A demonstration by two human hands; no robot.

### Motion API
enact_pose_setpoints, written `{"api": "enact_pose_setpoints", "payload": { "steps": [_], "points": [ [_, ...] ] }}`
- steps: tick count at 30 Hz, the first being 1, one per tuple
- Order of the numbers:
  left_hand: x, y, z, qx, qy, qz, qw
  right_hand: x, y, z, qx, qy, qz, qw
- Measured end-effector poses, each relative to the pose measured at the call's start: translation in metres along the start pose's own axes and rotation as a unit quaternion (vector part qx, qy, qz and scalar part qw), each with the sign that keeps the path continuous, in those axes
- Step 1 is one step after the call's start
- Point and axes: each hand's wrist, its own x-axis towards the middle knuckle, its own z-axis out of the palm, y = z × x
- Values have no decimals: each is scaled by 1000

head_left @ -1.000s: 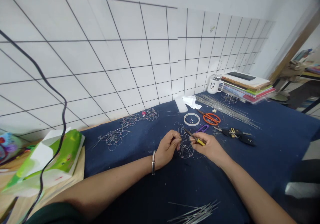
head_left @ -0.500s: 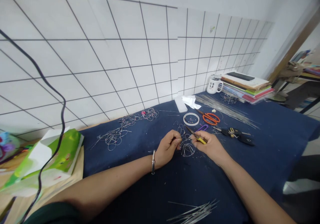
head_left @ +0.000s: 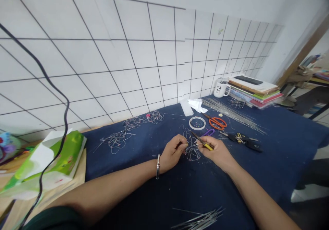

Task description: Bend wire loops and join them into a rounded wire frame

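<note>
My left hand (head_left: pixel 175 150), a silver bangle on its wrist, is closed in a pinch on the left edge of a bent wire piece (head_left: pixel 193 153) of thin loops with small pink beads. My right hand (head_left: pixel 216 152) is wrapped round yellow-handled pliers (head_left: pixel 207 145), whose dark pointed jaws aim up and left. Its thumb and fingertip also meet the wire close to the loops. Just behind the hands lie a purple-handled tool (head_left: pixel 208 132) and a round clear dish (head_left: pixel 197 123) holding small beads. What exactly sits between my left fingertips is hidden.
Orange-handled scissors (head_left: pixel 217 123) and a black tool (head_left: pixel 245 141) lie to the right. Looped wire pieces (head_left: pixel 118 141) rest at left, straight wires (head_left: pixel 200 219) in front and more wires (head_left: pixel 231 113) behind. A white mug (head_left: pixel 220 88), stacked books (head_left: pixel 254 89) and a green tissue pack (head_left: pixel 59 158) stand around.
Both hands stay almost in place around the wire piece. My left fingers and the pliers have shifted only slightly; the view has moved a little.
</note>
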Motion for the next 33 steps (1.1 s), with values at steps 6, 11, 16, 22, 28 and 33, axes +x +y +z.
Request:
{"api": "enact_pose_setpoints", "payload": {
  "steps": [6, 11, 16, 22, 28, 33],
  "points": [
    [1, 3, -3, 35, -3, 26, 999, 0, -3, -1, -17, -2, 8, 1000],
    [2, 5, -6, 53, -12, 51, 997, 0, -4, -1, -32, -14, 15, 999],
    [2, 3, -8, 56, -11, 69, 996, 1, -7, -1, -37, -26, 20, 999],
    [4, 2, -11, 62, -14, 90, 994, 1, -8, 0, -35, -35, 16, 999],
    [7, 2, -15, 69, -26, 112, 991, 2, -7, 0, -16, -42, 27, 999],
    [7, 1, -16, 75, -31, 105, 991, 1, -4, 0, -5, -39, 35, 999]
  ]
}}
